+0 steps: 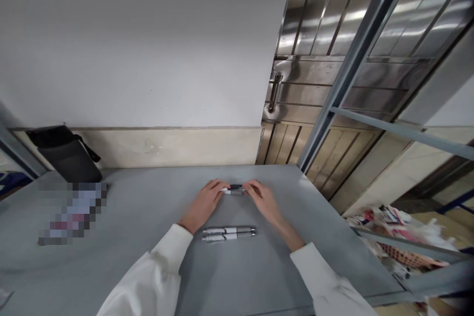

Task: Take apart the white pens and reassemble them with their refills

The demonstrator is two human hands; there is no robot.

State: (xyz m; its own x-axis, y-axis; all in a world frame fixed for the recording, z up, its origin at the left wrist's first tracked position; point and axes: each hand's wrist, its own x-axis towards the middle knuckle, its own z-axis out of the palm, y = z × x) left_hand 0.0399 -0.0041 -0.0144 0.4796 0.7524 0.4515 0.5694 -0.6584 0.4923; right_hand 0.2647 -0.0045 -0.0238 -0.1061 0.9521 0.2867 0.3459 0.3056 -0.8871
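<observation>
Toward the far edge of the grey tabletop [144, 237], several pens [234, 191], one dark and at least one white and silver, lie side by side between my hands. My left hand [203, 203] has its fingers closed on their left ends. At their right ends, the thumb and fingers of my right hand [264, 202] pinch together. Fingers hide both ends of these pens. Nearer to me, between my forearms, two white and silver pens [228, 233] rest on the table, parallel to each other and touched by neither hand.
A dark box-like case with a strap [76, 158] stands at the back left, with a pixelated flat object [76, 212] before it. A metal bed-like post [344, 79] rises at the right corner. Beyond the right edge sits a basket of clutter [411, 252].
</observation>
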